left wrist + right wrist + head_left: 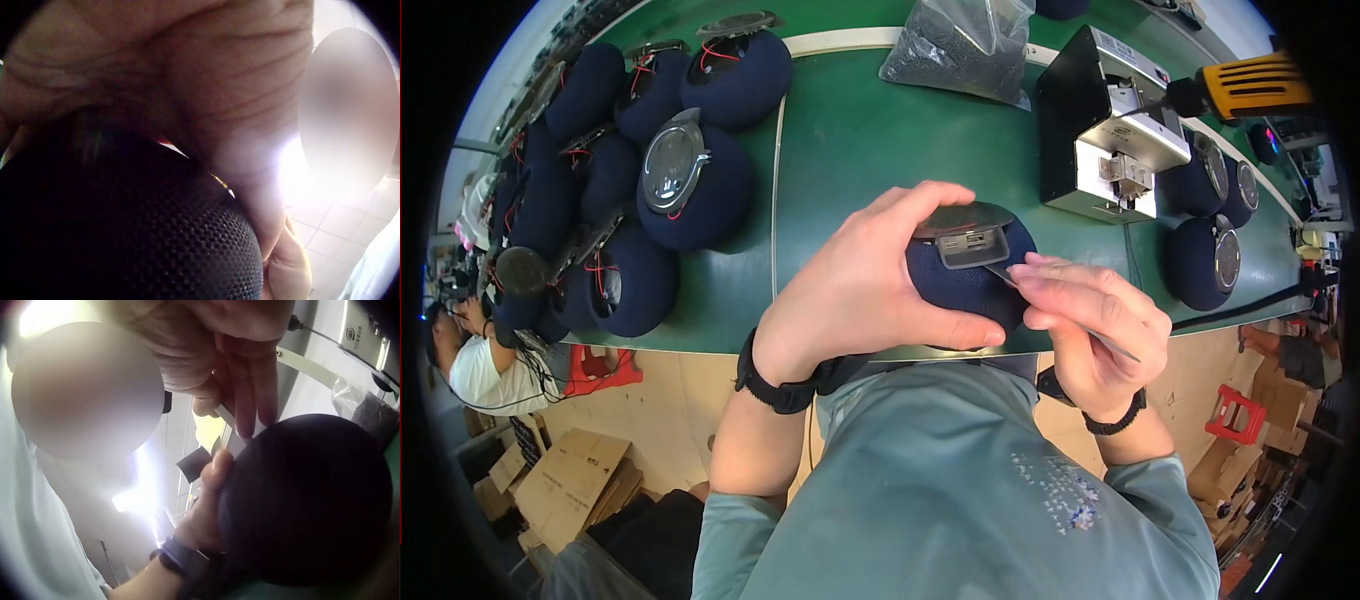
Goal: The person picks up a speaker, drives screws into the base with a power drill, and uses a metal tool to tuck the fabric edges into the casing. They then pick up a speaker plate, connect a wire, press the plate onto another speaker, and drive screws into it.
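A round, dark blue fabric-covered speaker [970, 290] is at the front edge of the green table, in front of my torso. My left hand [860, 270] grips its side, with the thumb across the front and the fingers over the top. On the speaker's upper side sits a grey recessed port panel [972, 246], under a dark round cap [965, 217]. My right hand [1100, 320] pinches a thin, flat metal tool [1115, 345], its tip at the fabric just below the panel. In the left wrist view the palm covers the dark mesh [206, 250]. The right wrist view shows the speaker [306, 500] in shadow.
Several similar speakers [700, 195] with loose round covers and red wires crowd the left. A bag of dark granules [960, 50] lies at the back. To the right stand a black-and-silver machine [1100, 125], a yellow-handled screwdriver [1255, 85] and more speakers [1203, 265].
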Motion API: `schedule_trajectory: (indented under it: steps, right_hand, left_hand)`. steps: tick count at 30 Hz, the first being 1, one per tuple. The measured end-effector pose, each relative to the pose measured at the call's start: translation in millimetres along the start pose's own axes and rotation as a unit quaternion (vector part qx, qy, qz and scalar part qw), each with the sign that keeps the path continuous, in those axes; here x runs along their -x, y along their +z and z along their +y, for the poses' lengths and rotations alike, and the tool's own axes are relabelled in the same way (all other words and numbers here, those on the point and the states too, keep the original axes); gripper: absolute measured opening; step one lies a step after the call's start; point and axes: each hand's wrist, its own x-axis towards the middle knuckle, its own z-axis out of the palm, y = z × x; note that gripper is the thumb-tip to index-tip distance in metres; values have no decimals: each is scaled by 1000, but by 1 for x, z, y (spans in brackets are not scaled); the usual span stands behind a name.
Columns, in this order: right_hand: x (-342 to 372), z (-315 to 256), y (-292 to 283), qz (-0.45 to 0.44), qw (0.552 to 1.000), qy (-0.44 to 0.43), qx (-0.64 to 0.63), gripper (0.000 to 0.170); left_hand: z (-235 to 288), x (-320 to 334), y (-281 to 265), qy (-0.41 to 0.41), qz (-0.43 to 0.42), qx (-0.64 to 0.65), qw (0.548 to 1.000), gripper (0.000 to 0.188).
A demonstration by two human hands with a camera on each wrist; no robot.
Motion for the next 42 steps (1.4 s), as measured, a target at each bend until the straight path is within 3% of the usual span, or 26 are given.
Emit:
schedule_trajectory:
  steps: [2,4,10,16,19,21,26,28,34,42]
  right_hand:
    - [-2,3,1,1,1000,-1,-9,29]
    - [-2,3,2,2,1000,-1,-17,30]
    - [-3,2,4,-41,997,-40,45,35]
    - [11,7,-2,3,999,12,-49,33]
    - [4,4,-4,-1,999,-20,-43,31]
    - [-3,-5,-10,-94,990,-98,24,32]
    - [6,11,0,-32,978,-205,27,34]
    - [7,6,-3,-52,990,-132,18,34]
    - [3,3,-3,-37,997,-66,-6,34]
    - [3,2,3,-34,995,-89,41,31]
  left_hand:
    - [-3,1,1,18,2,7,1000,106]
    - [-12,-1,2,167,25,-84,982,107]
    - [-14,4,7,140,21,-91,986,97]
    - [-9,7,9,123,17,-118,985,100]
    - [-8,6,9,128,18,-125,984,103]
    - [-4,5,9,122,21,-123,985,103]
    - [-6,4,8,125,27,-113,985,101]
    - [-7,5,8,131,22,-117,984,101]
    - [-9,7,10,138,33,-115,983,102]
    - [-13,6,14,146,57,-104,982,92]
